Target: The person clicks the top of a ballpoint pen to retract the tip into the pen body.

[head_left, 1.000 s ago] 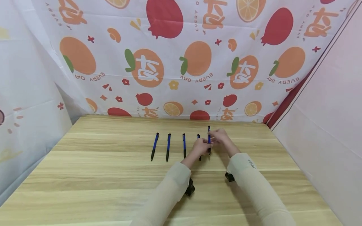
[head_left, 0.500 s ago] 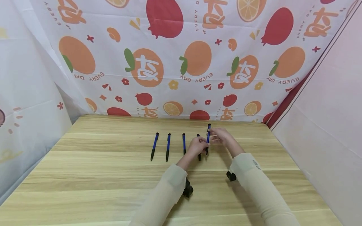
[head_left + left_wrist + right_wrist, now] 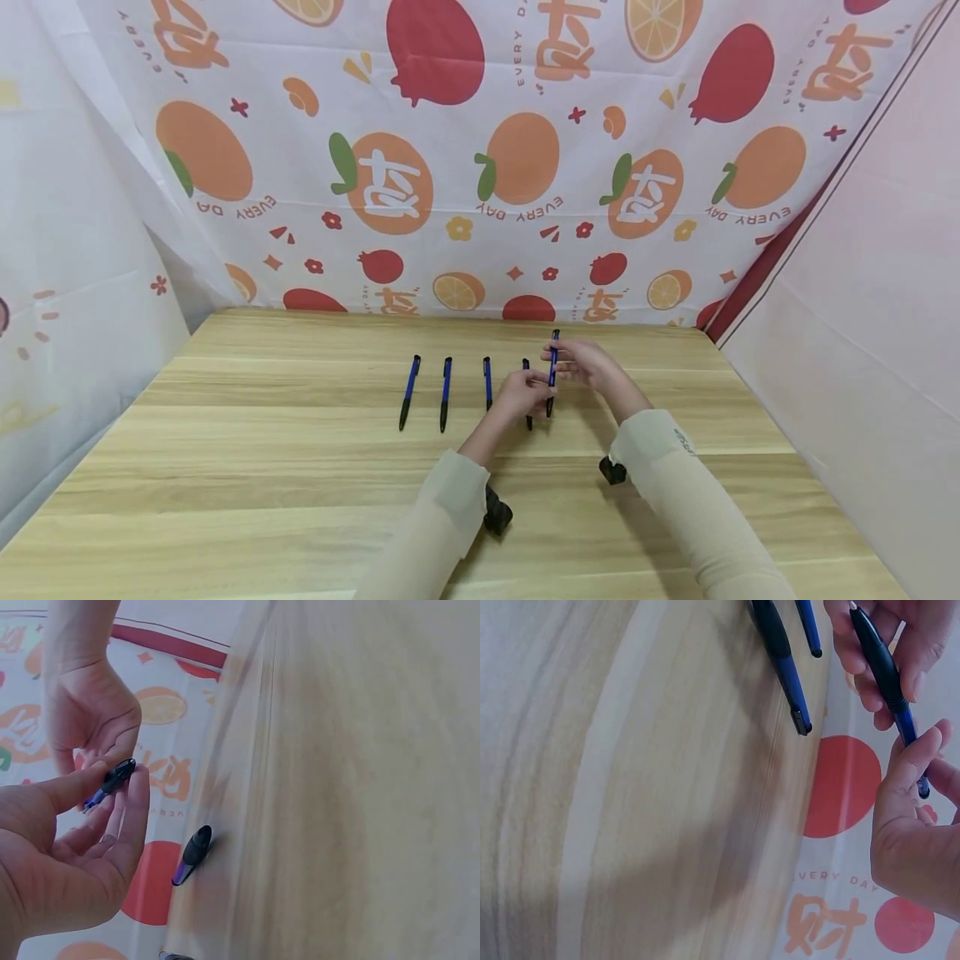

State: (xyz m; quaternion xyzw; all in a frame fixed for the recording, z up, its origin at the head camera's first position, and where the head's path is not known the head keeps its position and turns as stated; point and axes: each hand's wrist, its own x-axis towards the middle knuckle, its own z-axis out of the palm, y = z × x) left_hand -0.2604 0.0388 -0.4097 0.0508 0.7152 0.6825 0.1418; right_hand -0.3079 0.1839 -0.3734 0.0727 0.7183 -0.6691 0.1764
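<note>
A blue ballpoint pen with a black grip is held above the table between both hands, its tip toward the person. My left hand pinches the black grip between thumb and fingers; in the left wrist view the tip of the held pen points at the camera. Up by the clip end, my right hand pinches the blue barrel, as the right wrist view shows with the held pen slanting across. Just left, another pen lies on the table, partly hidden by my left hand.
More matching pens lie roughly parallel in a row: one at far left, one beside it and one in the middle. The wooden table meets a fruit-printed curtain at its back edge.
Over the last second the held pen has risen slightly and moved a little left at its tip. The right hand's grasp sits near the clip end. The pens on the table have not moved.
</note>
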